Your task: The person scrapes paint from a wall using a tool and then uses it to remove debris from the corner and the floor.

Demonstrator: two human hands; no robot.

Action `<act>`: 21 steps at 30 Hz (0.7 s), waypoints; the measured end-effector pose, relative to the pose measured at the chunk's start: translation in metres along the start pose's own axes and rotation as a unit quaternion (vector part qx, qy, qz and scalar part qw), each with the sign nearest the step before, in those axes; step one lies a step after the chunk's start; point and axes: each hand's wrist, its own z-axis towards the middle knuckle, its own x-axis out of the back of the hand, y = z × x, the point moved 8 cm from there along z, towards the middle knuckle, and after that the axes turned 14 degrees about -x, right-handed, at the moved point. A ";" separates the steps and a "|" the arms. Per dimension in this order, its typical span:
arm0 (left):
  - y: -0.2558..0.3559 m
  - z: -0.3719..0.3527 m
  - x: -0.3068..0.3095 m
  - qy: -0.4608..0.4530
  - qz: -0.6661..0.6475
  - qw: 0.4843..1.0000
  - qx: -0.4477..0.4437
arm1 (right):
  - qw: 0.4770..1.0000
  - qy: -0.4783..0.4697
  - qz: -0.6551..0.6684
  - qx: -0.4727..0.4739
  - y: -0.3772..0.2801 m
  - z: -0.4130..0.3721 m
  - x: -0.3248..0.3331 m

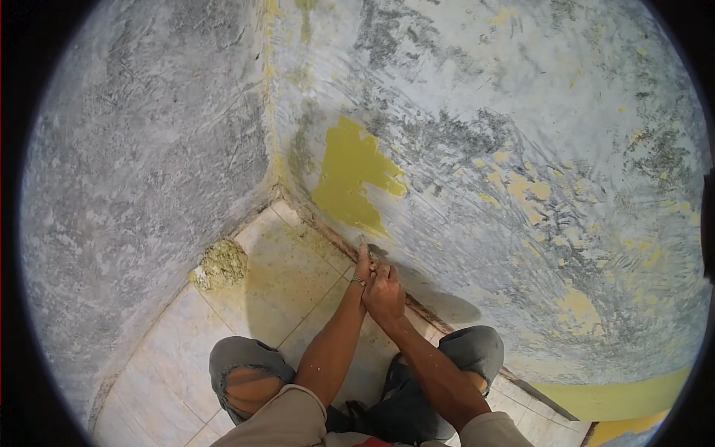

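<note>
The olive-yellow paint patch (347, 175) lies on the mottled wall (477, 231), its long axis running upward. The left hand (363, 266) is nearer, just below the patch; the curled right hand (385, 295) sits farther from it. I cannot tell whether either grips anything.

Room corner, apparently under renovation: blotchy grey left wall (149, 149), scraped right wall (477, 223) with leftover yellow-green paint (346, 175), tiled floor (164, 365), crumbly heap (225, 264) by left wall.

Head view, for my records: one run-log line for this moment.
left hand, right hand: adjacent, grip unclear | right wall: yellowish patch | floor: crumbly heap
</note>
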 end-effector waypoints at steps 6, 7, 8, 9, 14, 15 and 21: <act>-0.021 0.032 0.010 -0.037 0.050 0.997 -0.042 | 1.000 0.007 0.011 -0.013 -0.011 -0.011 0.019; -0.023 0.038 0.016 -0.016 0.073 0.994 -0.079 | 0.999 0.005 0.004 -0.035 -0.005 -0.012 0.017; -0.013 0.025 0.010 -0.014 0.072 0.995 -0.073 | 0.999 0.000 0.000 -0.038 -0.001 -0.009 0.012; 0.000 -0.007 -0.004 0.009 0.012 1.000 -0.005 | 0.999 -0.017 -0.004 -0.042 0.003 -0.007 0.004; -0.019 0.004 0.000 0.014 0.010 1.000 0.004 | 0.998 -0.027 0.055 -0.019 0.004 -0.007 0.024; -0.025 -0.017 -0.016 -0.002 0.001 1.000 0.024 | 0.998 -0.012 0.054 -0.029 0.008 -0.013 0.036; -0.047 -0.050 -0.048 -0.038 -0.011 0.999 0.007 | 0.998 0.018 0.033 -0.052 0.023 -0.033 0.073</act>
